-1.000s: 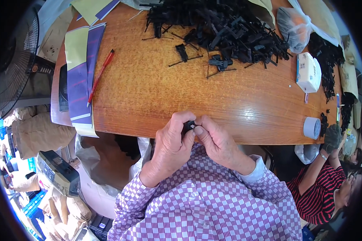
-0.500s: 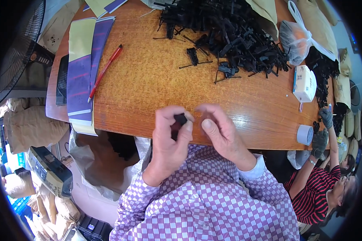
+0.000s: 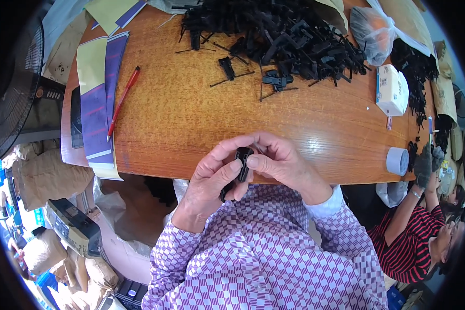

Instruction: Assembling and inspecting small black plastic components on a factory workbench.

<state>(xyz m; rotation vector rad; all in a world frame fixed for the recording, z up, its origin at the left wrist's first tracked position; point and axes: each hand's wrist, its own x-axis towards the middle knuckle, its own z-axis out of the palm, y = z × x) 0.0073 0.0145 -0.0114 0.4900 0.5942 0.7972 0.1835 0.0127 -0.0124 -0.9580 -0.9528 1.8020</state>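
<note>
A small black plastic part [image 3: 243,161] is held between both hands, just over the table's near edge. My left hand [image 3: 212,173] is closed round its left side, the thumb pressed on its face. From the other side my right hand [image 3: 280,164] pinches it, thumb on its upper right edge. The fingers hide much of the part, and its exact kind cannot be made out. Ahead on the table lies a large heap of black plastic parts with thin arms [image 3: 279,39]. Two loose ones, a black part [image 3: 226,67] and another [image 3: 275,80], lie at its near side.
A red pen [image 3: 123,103] and purple-and-yellow papers [image 3: 94,111] lie at left. To the right stand a tissue pack [image 3: 391,90], a tape roll [image 3: 397,161] and a tied plastic bag [image 3: 372,35]. A gloved co-worker [image 3: 413,232] sits at right. An open sack [image 3: 134,204] stands below the table's edge.
My right hand has come left and now grips the black part together with my left hand; before, the hands were apart. The view has shifted slightly.
</note>
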